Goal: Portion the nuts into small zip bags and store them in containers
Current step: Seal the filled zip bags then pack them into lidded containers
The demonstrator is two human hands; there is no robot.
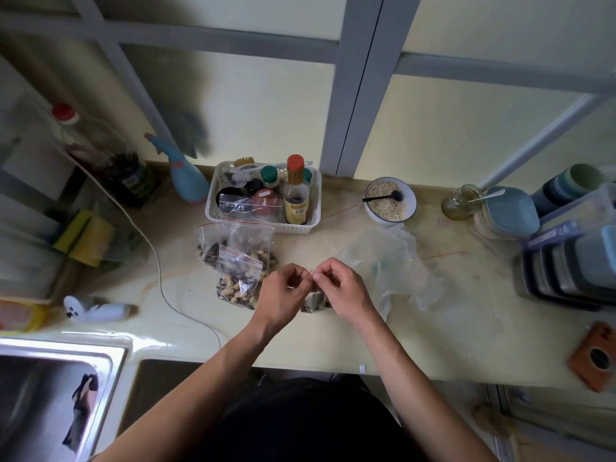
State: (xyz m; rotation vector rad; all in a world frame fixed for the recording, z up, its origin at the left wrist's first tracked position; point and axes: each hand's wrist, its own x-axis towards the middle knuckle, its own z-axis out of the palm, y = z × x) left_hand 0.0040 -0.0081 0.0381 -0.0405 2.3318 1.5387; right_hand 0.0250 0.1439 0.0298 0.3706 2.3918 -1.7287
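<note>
On the pale yellow tabletop (pixel 433 328), stacked blue lidded plastic containers (pixel 566 271) wait at the right edge and filled clear zip bags of nuts (pixel 238 271) lie left of centre. Near the front edge, the left hand (pixel 283 295) and right hand (pixel 340 291) pinch the red-striped top of a small clear zip bag (pixel 315 303), fingers narrow. The sealing step seems in hand; next, press the strip fully shut and set the bag aside.

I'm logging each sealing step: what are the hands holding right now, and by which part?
Both the left hand and the right hand pinch the red-lined top edge of a small zip bag of nuts.
</note>
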